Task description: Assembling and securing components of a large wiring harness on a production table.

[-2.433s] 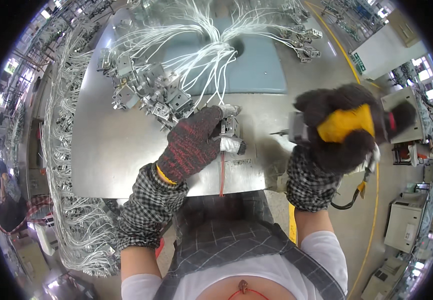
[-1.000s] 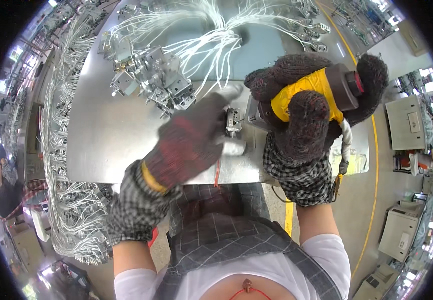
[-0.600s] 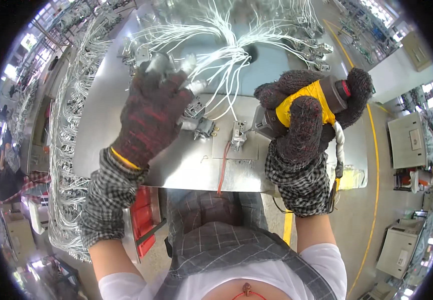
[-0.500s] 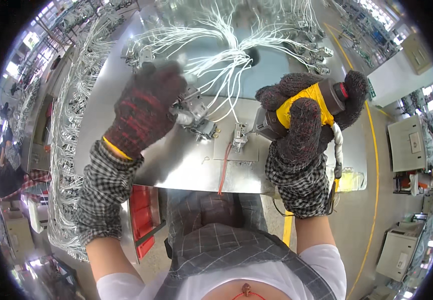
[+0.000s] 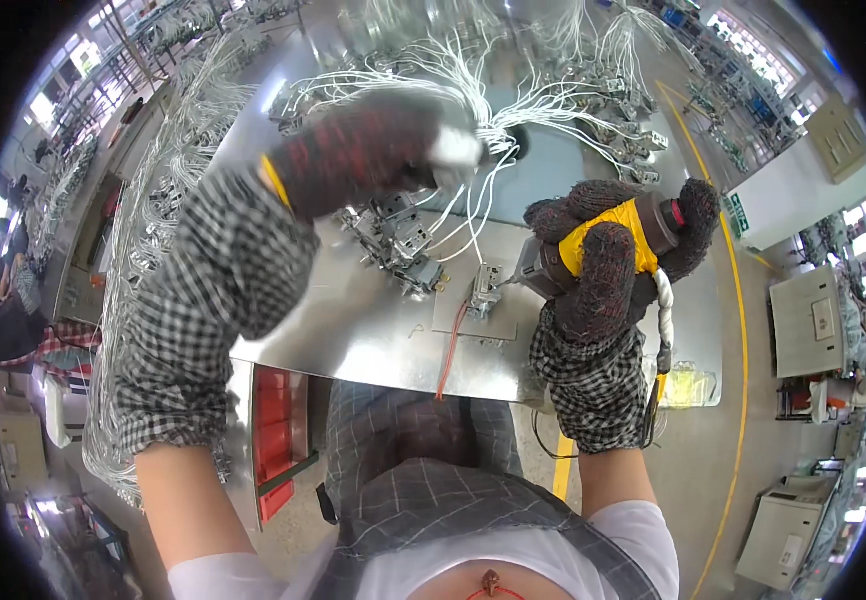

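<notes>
My right hand [image 5: 593,290], in a dark knitted glove, is wrapped round a black power screwdriver [image 5: 608,240] banded with yellow tape. Its tip points left at a small metal part [image 5: 486,285] on a flat plate [image 5: 513,240], with red wires [image 5: 450,350] running from it toward the table's near edge. My left hand [image 5: 368,155], in a dark red and black glove, is smeared by motion above the table. Something white shows at its fingertips, by the bundle of white cables [image 5: 498,130]; whether it holds anything is unclear. Below it lies a cluster of metal parts [image 5: 393,245].
More metal parts [image 5: 643,140] on cable ends lie at the table's far right. White cables with metal ends hang in a dense row [image 5: 113,330] along the left. A red bin [image 5: 278,440] sits below the near edge. Another person [image 5: 18,335] is at far left.
My left hand has moved up and right, from beside the metal cluster to the cable bundle. My right hand keeps the screwdriver at the small metal part, and the view has shifted slightly.
</notes>
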Tool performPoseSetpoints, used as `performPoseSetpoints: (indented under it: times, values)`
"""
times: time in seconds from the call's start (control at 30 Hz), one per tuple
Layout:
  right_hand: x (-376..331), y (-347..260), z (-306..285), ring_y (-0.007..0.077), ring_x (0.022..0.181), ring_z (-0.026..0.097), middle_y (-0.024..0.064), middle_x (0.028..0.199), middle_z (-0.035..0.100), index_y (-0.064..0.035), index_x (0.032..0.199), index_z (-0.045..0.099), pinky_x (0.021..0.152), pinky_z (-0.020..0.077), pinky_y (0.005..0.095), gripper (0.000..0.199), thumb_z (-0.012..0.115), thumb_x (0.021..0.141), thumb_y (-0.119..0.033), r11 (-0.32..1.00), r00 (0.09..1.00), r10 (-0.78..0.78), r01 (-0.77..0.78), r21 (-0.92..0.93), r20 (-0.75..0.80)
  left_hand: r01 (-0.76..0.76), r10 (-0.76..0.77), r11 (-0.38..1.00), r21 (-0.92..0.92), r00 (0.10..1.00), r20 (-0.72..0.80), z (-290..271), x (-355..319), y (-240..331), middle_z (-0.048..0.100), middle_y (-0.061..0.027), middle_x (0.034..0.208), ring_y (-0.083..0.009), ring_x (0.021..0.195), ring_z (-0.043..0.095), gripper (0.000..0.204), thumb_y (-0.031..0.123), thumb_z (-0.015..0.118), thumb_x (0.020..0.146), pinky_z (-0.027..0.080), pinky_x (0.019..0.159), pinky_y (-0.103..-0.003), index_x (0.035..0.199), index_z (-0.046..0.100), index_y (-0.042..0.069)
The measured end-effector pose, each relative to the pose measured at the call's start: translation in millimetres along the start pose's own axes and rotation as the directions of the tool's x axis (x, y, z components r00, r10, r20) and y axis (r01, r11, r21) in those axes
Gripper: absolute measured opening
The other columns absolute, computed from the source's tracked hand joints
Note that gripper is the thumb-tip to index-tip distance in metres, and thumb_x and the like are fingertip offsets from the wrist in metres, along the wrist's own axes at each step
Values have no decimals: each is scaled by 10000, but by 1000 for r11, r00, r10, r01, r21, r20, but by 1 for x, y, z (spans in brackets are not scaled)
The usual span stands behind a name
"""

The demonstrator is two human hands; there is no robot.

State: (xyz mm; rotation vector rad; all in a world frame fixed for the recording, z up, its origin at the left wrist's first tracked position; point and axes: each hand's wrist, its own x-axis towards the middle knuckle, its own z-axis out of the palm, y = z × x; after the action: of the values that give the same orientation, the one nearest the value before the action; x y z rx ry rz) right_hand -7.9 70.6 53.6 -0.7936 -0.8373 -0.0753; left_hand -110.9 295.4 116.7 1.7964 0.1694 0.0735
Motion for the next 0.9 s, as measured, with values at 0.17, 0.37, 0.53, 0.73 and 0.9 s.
performPoseSetpoints:
  times: [0.17, 0.37, 0.53, 0.73, 0.9]
  values:
    - [-4, -6, 4, 271, 696, 709, 156, 973, 699, -231, 1605, 279, 655, 648, 444, 810, 764, 956, -218, 994, 991, 76, -85, -75, -114, -167, 164, 826, 538, 985, 54, 48, -26, -52, 743, -125, 1039, -268, 913, 744, 510, 370, 822, 883, 603, 813, -402, 1279, 698, 74]
    - [29, -22, -16, 271, 732, 714, 167, 971, 696, -215, 1614, 229, 616, 629, 417, 791, 711, 988, -170, 998, 997, -65, 66, 14, -47, -205, 270, 842, 500, 961, -59, 117, -22, -55, 732, -160, 1094, -360, 961, 739, 612, 394, 845, 853, 593, 841, -439, 1354, 649, 101]
    - [34, -18, -29, 315, 706, 746, 168, 931, 706, -199, 1617, 225, 591, 644, 421, 823, 741, 976, -205, 992, 974, -126, 129, 5, -191, -11, 61, 972, 235, 976, -209, 109, -20, -73, 747, -164, 1045, -258, 928, 745, 697, 452, 888, 795, 582, 806, -401, 1338, 667, 75]
    - [33, -15, -34, 283, 636, 704, 176, 899, 702, -214, 1545, 323, 545, 614, 420, 690, 722, 983, -198, 979, 970, -199, 190, -73, -142, -175, 277, 830, 530, 954, -118, 103, -40, -74, 731, -160, 978, -244, 867, 742, 571, 264, 819, 844, 578, 782, -369, 1337, 644, 35]
    - [56, -26, -57, 307, 638, 726, 212, 1008, 737, -203, 1555, 300, 575, 636, 456, 667, 678, 1006, -233, 970, 930, -226, 243, 23, -289, -170, 243, 896, 410, 961, -131, 132, -18, -74, 705, -138, 968, -245, 841, 718, 614, 329, 852, 831, 584, 813, -352, 1353, 662, 68]
